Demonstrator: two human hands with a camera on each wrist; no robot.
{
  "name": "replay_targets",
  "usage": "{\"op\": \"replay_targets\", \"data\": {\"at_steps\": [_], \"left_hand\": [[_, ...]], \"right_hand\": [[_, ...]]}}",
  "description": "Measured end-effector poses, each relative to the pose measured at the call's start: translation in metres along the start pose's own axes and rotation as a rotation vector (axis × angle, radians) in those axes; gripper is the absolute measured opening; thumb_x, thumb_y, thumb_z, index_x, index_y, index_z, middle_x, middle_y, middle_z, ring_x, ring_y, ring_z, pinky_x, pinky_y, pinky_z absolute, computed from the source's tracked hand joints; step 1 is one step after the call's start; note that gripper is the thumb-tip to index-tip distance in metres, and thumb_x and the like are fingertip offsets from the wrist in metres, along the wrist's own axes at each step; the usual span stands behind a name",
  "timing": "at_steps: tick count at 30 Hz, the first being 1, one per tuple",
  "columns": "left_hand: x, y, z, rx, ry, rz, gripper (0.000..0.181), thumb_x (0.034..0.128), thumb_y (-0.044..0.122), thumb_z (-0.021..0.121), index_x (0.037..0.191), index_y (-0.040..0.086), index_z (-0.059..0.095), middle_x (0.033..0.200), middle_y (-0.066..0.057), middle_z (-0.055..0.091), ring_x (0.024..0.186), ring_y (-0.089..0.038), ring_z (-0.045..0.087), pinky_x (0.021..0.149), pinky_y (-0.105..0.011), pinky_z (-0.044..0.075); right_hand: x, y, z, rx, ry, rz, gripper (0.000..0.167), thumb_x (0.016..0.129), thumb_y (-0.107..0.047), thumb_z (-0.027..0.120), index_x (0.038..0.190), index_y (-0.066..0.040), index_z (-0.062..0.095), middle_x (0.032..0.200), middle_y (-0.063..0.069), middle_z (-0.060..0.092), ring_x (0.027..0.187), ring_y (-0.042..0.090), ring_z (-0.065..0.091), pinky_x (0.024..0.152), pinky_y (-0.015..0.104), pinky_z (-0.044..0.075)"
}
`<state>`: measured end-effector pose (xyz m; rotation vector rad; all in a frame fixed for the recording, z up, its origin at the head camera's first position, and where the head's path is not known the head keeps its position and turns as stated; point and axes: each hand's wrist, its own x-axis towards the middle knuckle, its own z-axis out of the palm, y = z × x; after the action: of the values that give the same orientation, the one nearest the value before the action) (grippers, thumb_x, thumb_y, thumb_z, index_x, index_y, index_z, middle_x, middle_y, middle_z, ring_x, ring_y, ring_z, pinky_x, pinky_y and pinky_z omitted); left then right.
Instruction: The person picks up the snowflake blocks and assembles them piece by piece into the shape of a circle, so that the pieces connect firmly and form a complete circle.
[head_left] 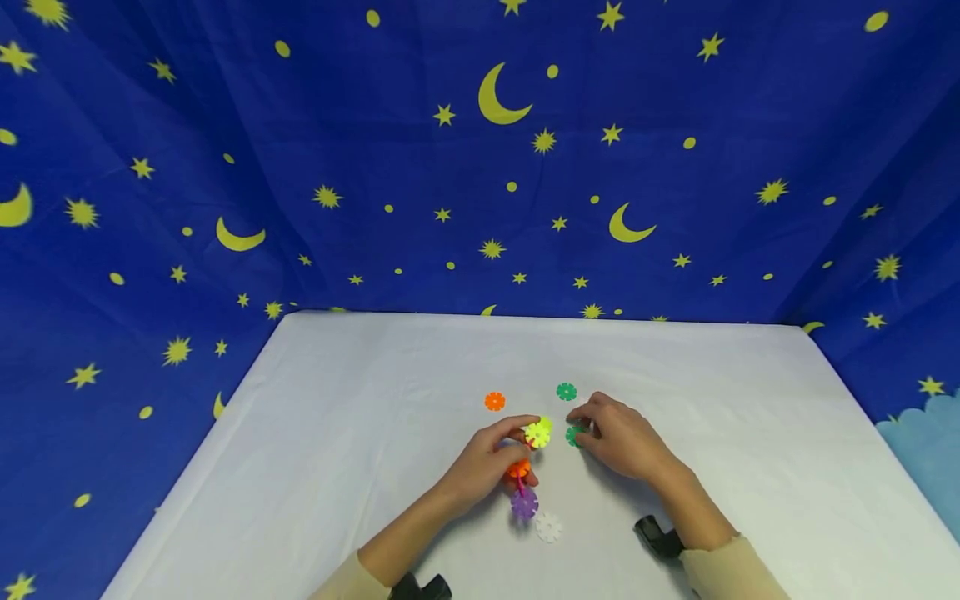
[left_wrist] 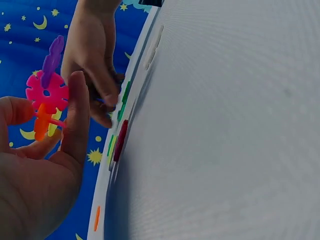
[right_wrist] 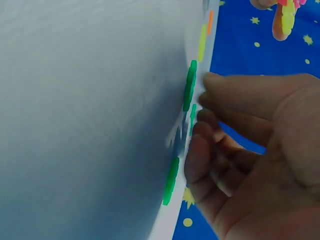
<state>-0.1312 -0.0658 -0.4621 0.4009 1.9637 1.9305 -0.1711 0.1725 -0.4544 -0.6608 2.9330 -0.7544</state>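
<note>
My left hand (head_left: 487, 467) holds a small cluster of joined plastic snowflake discs. In the left wrist view the cluster shows a purple disc (left_wrist: 52, 62), a pink disc (left_wrist: 47, 92), an orange disc (left_wrist: 42, 122) and a yellow disc (left_wrist: 53, 123), gripped between the fingers above the table. My right hand (head_left: 626, 437) hovers low with bent fingers and thumb beside a green disc (head_left: 573, 436) lying on the table. In the right wrist view its fingertips (right_wrist: 196, 155) are close to green discs (right_wrist: 190, 86), with nothing visibly pinched between them.
A second green disc (head_left: 566, 392) and a loose orange disc (head_left: 495, 402) lie farther back on the white table (head_left: 375, 375). Nearer is a white disc (head_left: 548, 527). A dark red disc (left_wrist: 121, 140) lies flat by the left hand. A blue star-patterned cloth (head_left: 420, 150) hangs behind.
</note>
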Motion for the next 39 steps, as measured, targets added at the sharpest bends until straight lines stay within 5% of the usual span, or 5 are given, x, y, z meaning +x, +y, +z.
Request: {"op": "replay_targets", "data": {"at_steps": [10,20,30,33,39], "left_hand": [[0.001,0.001,0.002,-0.024,0.037,0.01,0.039,0.0946,0.006,0.051,0.133,0.007,0.055,0.105,-0.014,0.053,0.07,-0.029,0.069,0.057,-0.023,0.054],[-0.001,0.002,0.003,-0.137,0.057,-0.027,0.036,0.0999,0.012,0.042,0.134,0.005,0.053,0.07,-0.023,0.06,0.054,-0.023,0.059,0.049,-0.031,0.055],[-0.002,0.002,0.003,-0.031,0.091,-0.031,0.036,0.101,0.019,0.04,0.132,0.017,0.058,0.055,-0.008,0.051,0.035,-0.015,0.045,0.036,-0.025,0.044],[-0.002,0.002,0.004,-0.016,0.104,-0.039,0.035,0.1009,0.02,0.041,0.131,0.017,0.059,0.057,-0.009,0.05,0.035,-0.015,0.044,0.035,-0.025,0.043],[-0.001,0.0,0.006,0.045,0.147,-0.044,0.034,0.1014,0.019,0.041,0.128,0.018,0.061,0.089,-0.02,0.059,0.039,-0.013,0.043,0.034,-0.022,0.038]], "right_hand": [[0.001,-0.001,0.0,0.085,-0.07,0.077,0.019,0.082,-0.012,0.076,0.092,-0.018,0.061,0.077,-0.007,0.053,0.068,0.013,0.048,0.063,0.032,0.042],[-0.005,-0.005,-0.008,0.3,0.0,-0.043,0.012,0.087,-0.012,0.072,0.094,-0.017,0.064,0.076,-0.008,0.058,0.067,0.011,0.053,0.059,0.027,0.048],[-0.008,-0.022,-0.01,0.449,-0.01,-0.088,0.009,0.088,-0.015,0.071,0.093,-0.018,0.064,0.083,-0.003,0.065,0.074,0.012,0.061,0.067,0.028,0.053],[-0.008,-0.025,-0.009,0.446,-0.008,-0.103,0.009,0.088,-0.015,0.071,0.092,-0.019,0.064,0.083,-0.006,0.065,0.074,0.011,0.061,0.066,0.028,0.053],[-0.009,-0.028,-0.008,0.433,0.003,-0.118,0.011,0.087,-0.015,0.073,0.092,-0.021,0.065,0.083,-0.01,0.064,0.072,0.01,0.061,0.064,0.028,0.053]]}}
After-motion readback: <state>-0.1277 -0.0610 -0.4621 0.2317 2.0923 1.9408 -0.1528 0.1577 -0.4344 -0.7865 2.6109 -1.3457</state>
